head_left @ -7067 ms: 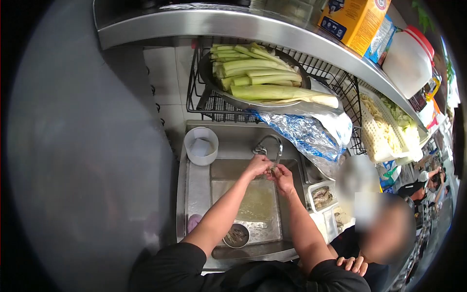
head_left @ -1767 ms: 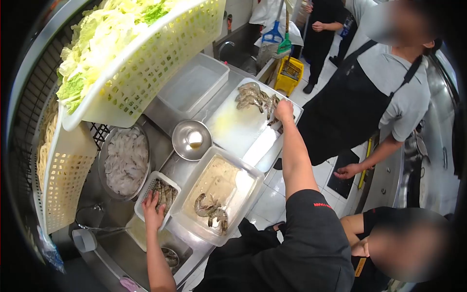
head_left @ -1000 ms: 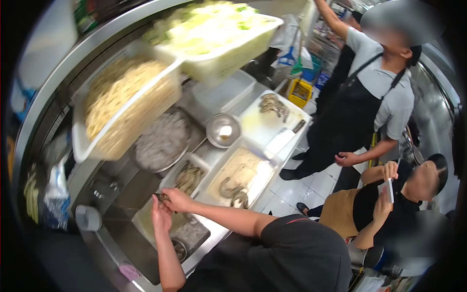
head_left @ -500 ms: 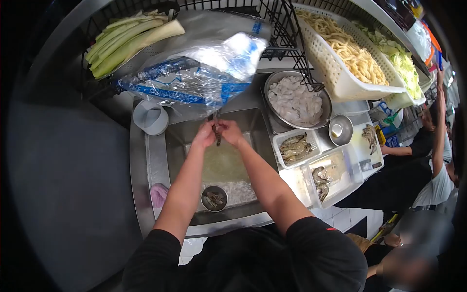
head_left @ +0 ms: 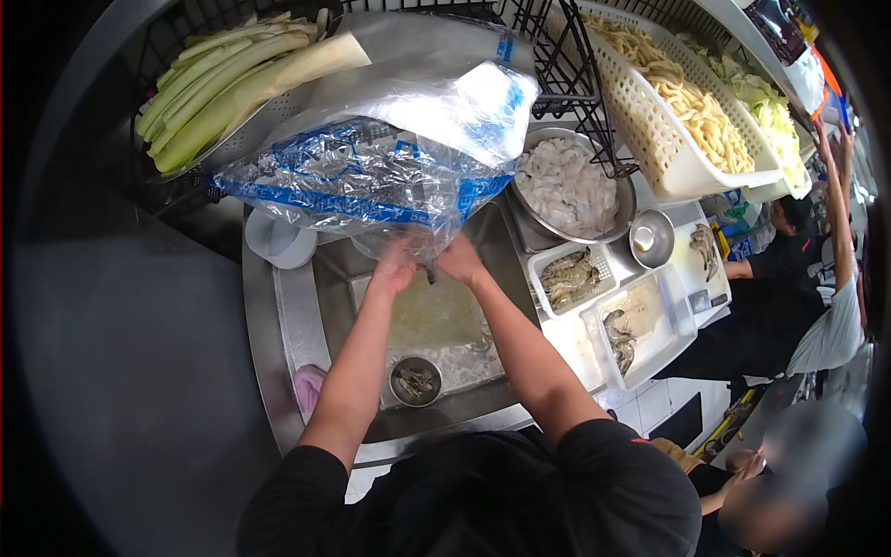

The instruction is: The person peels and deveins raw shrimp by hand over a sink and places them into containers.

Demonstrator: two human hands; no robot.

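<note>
Above the sink (head_left: 331, 320), my left hand (head_left: 396, 267) and my right hand (head_left: 457, 261) work close together on a shrimp (head_left: 429, 276). Only the shrimp's dark end shows between them. A clear plastic bag (head_left: 371, 176) with blue print hangs over my fingertips and partly hides them. My fingers look closed around the shrimp. Below, cloudy water covers part of the sink floor. A small metal bowl (head_left: 415, 382) in the sink holds shrimp scraps.
Right of the sink are a bowl of peeled shrimp (head_left: 568, 186), a white basket of unpeeled shrimp (head_left: 570, 278), a clear tub (head_left: 664, 320) and a small steel bowl (head_left: 652, 239). Noodles (head_left: 701, 116) and leeks (head_left: 223, 88) sit above. Co-workers stand at right.
My hands have moved slightly up and forward, under the edge of the plastic bag. Less of the shrimp shows now. The view has shifted a little.
</note>
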